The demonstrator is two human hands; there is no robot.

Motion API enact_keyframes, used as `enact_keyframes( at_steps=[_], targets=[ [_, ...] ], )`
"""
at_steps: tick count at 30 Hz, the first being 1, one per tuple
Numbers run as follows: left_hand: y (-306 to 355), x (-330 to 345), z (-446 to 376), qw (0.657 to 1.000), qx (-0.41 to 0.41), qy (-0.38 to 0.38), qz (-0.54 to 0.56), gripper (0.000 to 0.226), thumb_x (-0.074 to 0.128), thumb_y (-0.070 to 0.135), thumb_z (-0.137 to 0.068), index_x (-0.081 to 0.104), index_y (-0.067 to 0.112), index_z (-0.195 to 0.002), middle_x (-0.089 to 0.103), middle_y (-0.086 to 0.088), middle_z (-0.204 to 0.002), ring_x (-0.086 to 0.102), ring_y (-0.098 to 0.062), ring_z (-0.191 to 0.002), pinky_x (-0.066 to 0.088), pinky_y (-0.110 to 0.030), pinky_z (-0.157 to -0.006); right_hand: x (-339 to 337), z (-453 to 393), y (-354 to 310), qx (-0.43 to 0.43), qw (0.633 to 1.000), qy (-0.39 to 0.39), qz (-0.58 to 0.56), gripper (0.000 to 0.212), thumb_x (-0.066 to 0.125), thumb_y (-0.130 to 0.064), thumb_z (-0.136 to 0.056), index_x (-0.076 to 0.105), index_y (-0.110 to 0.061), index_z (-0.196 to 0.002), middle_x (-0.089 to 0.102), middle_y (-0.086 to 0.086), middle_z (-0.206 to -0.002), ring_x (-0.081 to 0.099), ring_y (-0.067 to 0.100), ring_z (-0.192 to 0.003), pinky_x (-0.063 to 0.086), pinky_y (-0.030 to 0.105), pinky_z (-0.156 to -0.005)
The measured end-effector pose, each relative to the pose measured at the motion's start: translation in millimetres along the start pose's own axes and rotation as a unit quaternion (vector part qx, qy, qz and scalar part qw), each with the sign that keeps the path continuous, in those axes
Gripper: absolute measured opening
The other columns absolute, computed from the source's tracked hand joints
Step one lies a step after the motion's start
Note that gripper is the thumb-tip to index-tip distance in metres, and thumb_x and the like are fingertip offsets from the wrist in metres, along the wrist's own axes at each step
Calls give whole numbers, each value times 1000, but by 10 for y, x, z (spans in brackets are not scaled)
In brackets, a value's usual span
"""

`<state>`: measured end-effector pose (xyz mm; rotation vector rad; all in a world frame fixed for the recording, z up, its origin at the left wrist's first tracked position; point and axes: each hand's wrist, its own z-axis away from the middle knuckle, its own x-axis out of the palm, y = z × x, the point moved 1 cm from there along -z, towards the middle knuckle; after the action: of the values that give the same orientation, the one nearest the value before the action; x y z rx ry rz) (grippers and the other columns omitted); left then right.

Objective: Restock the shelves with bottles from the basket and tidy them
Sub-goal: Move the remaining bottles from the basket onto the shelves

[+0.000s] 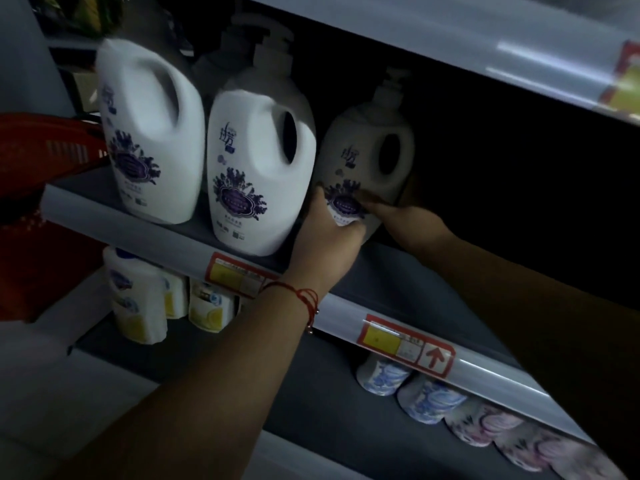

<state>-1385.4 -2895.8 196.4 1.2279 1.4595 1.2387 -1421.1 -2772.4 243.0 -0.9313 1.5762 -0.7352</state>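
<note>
White plastic bottle (367,157) with a pump top stands far back on the right of the middle shelf (194,233), beside two matching bottles (258,174) set nearer the front edge on its left. Left hand (330,237) grips its lower front, fingers curled round the base; right hand (405,211) holds its lower right side, fingers partly hidden in shadow. Red basket (52,150) sits at far left.

The person is wearing a thin red string bracelet (304,299) on the left wrist; both forearms are showing bare, sleeveless.
</note>
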Motion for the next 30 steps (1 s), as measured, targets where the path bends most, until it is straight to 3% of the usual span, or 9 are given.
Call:
enact_keyframes(
  at_steps=[4, 6, 11, 14, 16, 19, 23, 26, 30],
  targets=[
    [-16, 14, -26, 1000, -2, 5, -14, 67, 63, 15, -81, 43, 24, -144, 61, 8, -131, 59, -9, -116, 43, -25, -101, 56, -6, 51, 4, 999, 27, -18, 69, 78, -27, -91, 43, -15, -149, 57, 2, -145, 51, 16, -136, 37, 29, -117],
    [5, 9, -10, 1000, -6, 9, -19, 68, 61, 19, -78, 44, 21, -144, 62, 6, -129, 60, -13, -116, 45, -27, -101, 38, -8, 32, 17, 1000, 12, -22, 70, 75, -27, -93, 40, -15, -152, 54, 1, -147, 49, 15, -137, 36, 29, -116],
    [129, -23, 102, 998, -1, -10, -57, 68, 62, 21, -87, 38, 22, -151, 56, 11, -132, 54, -9, -119, 38, -22, -98, -120, 94, -43, 45, 997, -52, 16, 67, 71, -29, -96, 39, -16, -153, 54, -3, -143, 53, 9, -121, 40, 16, -95],
    [217, 6, 310, 990, 34, -11, -137, 60, 59, 25, -93, 40, 28, -150, 53, 4, -144, 55, -18, -127, 44, -31, -104, -445, 370, -97, 52, 997, -37, 37, 40, 71, -30, -95, 56, -25, -132, 63, -9, -115, 59, 0, -89, 45, 2, -72],
    [299, 61, 509, 979, 65, -34, -188, 59, 59, 25, -93, 43, 31, -150, 49, 3, -150, 52, -18, -131, 42, -30, -106, -744, 696, -94, 38, 998, -16, 49, 38, 71, -25, -95, 56, -21, -130, 65, -10, -104, 59, -4, -86, 46, 1, -70],
    [430, 243, 915, 967, 78, -114, -216, 50, 61, 30, -94, 51, 34, -143, 56, 9, -140, 57, -11, -122, 43, -25, -97, -1270, 1422, 110, 49, 994, -9, 102, 44, 73, -23, -92, 58, -16, -133, 68, -2, -114, 66, 7, -104, 51, 17, -89],
    [571, 612, 1633, 920, 3, -296, -255, 46, 66, 45, -88, 59, 32, -132, 64, 8, -123, 69, -17, -105, 56, -33, -90, -1968, 2677, 543, 135, 973, -39, 184, 27, 73, -30, -92, 63, -37, -115, 73, -9, -110, 71, 1, -96, 57, 33, -92],
    [604, 898, 2265, 870, -18, -413, -269, 54, 69, 54, -78, 70, 15, -115, 75, -8, -106, 71, -22, -93, 52, -31, -83, -2349, 3580, 820, 217, 950, -53, 218, 23, 74, -22, -93, 68, -24, -115, 73, -12, -99, 67, -11, -81, 54, 18, -83],
    [266, 1118, 3022, 807, -35, -493, -322, 40, 73, 47, -81, 72, 21, -112, 75, -1, -108, 69, -16, -103, 52, -34, -99, -2495, 4523, 1407, 354, 908, -50, 218, 41, 77, -25, -91, 68, -9, -127, 75, 9, -113, 69, 19, -103, 50, 31, -91]
  ],
)
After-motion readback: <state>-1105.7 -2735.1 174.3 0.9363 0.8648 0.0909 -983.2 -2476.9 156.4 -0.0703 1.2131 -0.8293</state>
